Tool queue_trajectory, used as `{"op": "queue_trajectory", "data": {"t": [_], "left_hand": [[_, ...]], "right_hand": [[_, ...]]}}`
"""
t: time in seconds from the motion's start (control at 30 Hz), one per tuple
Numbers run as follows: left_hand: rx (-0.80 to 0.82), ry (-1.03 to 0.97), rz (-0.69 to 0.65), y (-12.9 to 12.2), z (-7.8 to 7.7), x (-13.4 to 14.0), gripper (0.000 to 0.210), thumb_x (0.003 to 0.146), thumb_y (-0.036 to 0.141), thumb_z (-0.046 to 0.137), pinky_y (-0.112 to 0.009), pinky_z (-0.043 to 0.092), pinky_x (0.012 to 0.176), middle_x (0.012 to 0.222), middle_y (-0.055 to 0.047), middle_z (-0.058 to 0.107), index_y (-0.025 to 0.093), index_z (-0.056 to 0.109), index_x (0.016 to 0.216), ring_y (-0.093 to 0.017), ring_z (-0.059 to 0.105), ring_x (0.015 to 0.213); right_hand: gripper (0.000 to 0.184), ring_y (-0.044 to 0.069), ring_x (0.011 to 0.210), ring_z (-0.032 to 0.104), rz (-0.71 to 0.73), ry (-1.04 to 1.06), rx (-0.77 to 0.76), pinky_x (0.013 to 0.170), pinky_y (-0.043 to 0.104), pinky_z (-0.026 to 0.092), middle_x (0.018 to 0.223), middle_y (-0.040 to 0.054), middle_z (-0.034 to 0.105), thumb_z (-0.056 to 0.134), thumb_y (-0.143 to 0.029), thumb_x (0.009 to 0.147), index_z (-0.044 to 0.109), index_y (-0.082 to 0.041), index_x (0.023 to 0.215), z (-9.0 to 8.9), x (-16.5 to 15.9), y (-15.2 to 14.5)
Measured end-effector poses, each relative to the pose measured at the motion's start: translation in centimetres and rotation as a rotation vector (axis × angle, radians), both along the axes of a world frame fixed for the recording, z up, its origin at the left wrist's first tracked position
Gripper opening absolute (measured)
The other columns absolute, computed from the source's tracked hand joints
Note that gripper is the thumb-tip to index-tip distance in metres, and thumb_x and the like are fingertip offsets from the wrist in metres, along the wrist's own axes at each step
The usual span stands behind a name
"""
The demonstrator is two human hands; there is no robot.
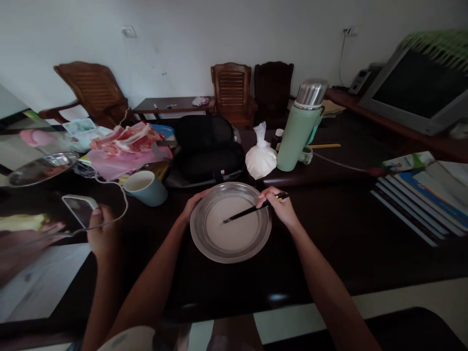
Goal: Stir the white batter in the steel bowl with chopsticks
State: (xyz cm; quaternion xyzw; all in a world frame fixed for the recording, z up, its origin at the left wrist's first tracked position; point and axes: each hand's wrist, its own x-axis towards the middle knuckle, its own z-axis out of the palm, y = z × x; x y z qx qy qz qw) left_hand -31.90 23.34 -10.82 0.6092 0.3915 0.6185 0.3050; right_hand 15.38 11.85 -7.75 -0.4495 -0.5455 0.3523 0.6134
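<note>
In front of me on the dark table stands a round metal bowl (195,229) with a whitish liquid (234,239) in it. My left hand (193,202) grips the bowl's far left rim, its fingers partly hidden behind the metal. Black chopsticks (248,211) with gold bands slant down from my right hand (277,204), which is closed around them over the right rim. Their tips reach the liquid near the bowl's middle. Just beyond the bowl sit a tied plastic bag of white powder (261,160) and a tall green thermos (298,139).
On the left, another person's hand (101,226) holds a phone (81,210) with a white cable; a second blurred hand (40,239) is near paper (54,282). A mug (149,190), raw meat (126,139), a black bag (208,151) and stacked books (420,204) surround the bowl.
</note>
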Motion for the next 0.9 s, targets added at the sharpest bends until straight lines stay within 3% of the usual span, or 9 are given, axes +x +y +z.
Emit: {"op": "queue_trajectory", "data": {"t": [0.1, 0.2, 0.3, 0.43, 0.53, 0.6, 0.7, 0.8, 0.9], "left_hand": [[0.039, -0.014, -0.019, 0.0, 0.1, 0.1, 0.035, 0.104, 0.037, 0.031, -0.043, 0.038, 0.121, 0.139, 0.027, 0.04, 0.049, 0.058, 0.124, -0.021, 0.002, 0.141], [-0.003, -0.032, 0.005, 0.0, 0.1, 0.1, 0.035, 0.104, 0.039, 0.031, -0.046, 0.032, 0.124, 0.14, 0.028, 0.035, 0.048, 0.056, 0.126, -0.02, -0.007, 0.138], [-0.073, -0.1, 0.044, 0.0, 0.0, 0.2, 0.035, 0.103, 0.039, 0.03, -0.047, 0.025, 0.126, 0.14, 0.03, 0.034, 0.047, 0.058, 0.124, -0.019, -0.015, 0.134], [-0.095, -0.158, 0.069, -0.1, 0.2, 0.5, 0.032, 0.102, 0.041, 0.035, -0.046, 0.019, 0.128, 0.139, 0.029, 0.035, 0.046, 0.061, 0.12, -0.018, -0.017, 0.134], [-0.038, -0.098, 0.084, -0.1, 0.3, 0.5, 0.032, 0.102, 0.041, 0.036, -0.052, 0.025, 0.125, 0.14, 0.026, 0.037, 0.045, 0.06, 0.122, -0.02, -0.011, 0.137], [0.016, -0.017, 0.085, 0.0, 0.2, 0.3, 0.033, 0.103, 0.039, 0.033, -0.057, 0.026, 0.124, 0.142, 0.024, 0.036, 0.045, 0.057, 0.125, -0.022, -0.006, 0.138], [0.045, 0.081, 0.06, 0.1, -0.1, 0.0, 0.039, 0.105, 0.035, 0.025, -0.058, 0.003, 0.126, 0.143, 0.027, 0.028, 0.051, 0.049, 0.131, -0.02, -0.01, 0.136], [0.042, 0.106, 0.055, 0.0, 0.0, 0.1, 0.043, 0.105, 0.033, 0.019, -0.053, -0.016, 0.123, 0.143, 0.03, 0.02, 0.054, 0.043, 0.135, -0.018, -0.016, 0.133], [-0.033, 0.019, 0.033, -0.3, 0.4, 0.4, 0.04, 0.105, 0.038, 0.023, -0.048, -0.017, 0.124, 0.143, 0.03, 0.019, 0.052, 0.047, 0.134, -0.018, -0.018, 0.132]], "right_hand": [[0.037, 0.016, 0.06, 0.066, -0.136, 0.002, 0.044, 0.069, 0.03, 0.05, 0.06, 0.0007, 0.071, 0.058, -0.055, 0.086, 0.068, -0.021, 0.077, 0.0, 1.1, 0.0], [0.047, 0.013, 0.042, 0.055, -0.25, 0.11, 0.064, 0.054, 0.027, 0.044, 0.046, -0.0009, 0.063, 0.048, -0.059, 0.089, 0.067, -0.02, 0.071, -0.2, 2.4, 0.0], [0.051, 0.012, 0.038, 0.05, -0.159, 0.098, -0.003, 0.045, 0.025, 0.037, 0.044, -0.0004, 0.062, 0.047, -0.062, 0.089, 0.067, -0.02, 0.07, -0.2, 2.0, -0.1], [0.042, 0.017, 0.06, 0.068, 0.044, -0.006, -0.058, 0.06, 0.028, 0.049, 0.062, 0.0024, 0.073, 0.058, -0.059, 0.084, 0.07, -0.02, 0.073, 0.3, 0.0, -0.3], [0.037, 0.019, 0.068, 0.07, -0.022, -0.011, -0.036, 0.071, 0.031, 0.052, 0.067, 0.0024, 0.075, 0.061, -0.055, 0.083, 0.07, -0.021, 0.075, 0.4, 0.2, -0.1], [0.041, 0.019, 0.062, 0.068, -0.182, 0.027, -0.01, 0.069, 0.032, 0.051, 0.061, 0.0021, 0.073, 0.057, -0.057, 0.085, 0.069, -0.021, 0.071, 0.1, 1.4, 0.0], [0.05, 0.017, 0.048, 0.062, -0.269, 0.085, 0.001, 0.061, 0.031, 0.049, 0.05, 0.0015, 0.067, 0.048, -0.061, 0.089, 0.066, -0.021, 0.064, -0.3, 2.7, 0.0], [0.049, 0.017, 0.049, 0.063, -0.106, 0.068, -0.015, 0.061, 0.031, 0.05, 0.05, 0.0012, 0.067, 0.049, -0.06, 0.089, 0.066, -0.021, 0.065, -0.3, 2.1, -0.2], [0.04, 0.018, 0.061, 0.068, 0.06, -0.014, -0.053, 0.068, 0.031, 0.052, 0.062, 0.0017, 0.073, 0.057, -0.056, 0.086, 0.069, -0.021, 0.071, 0.3, 0.4, -0.3]]}}
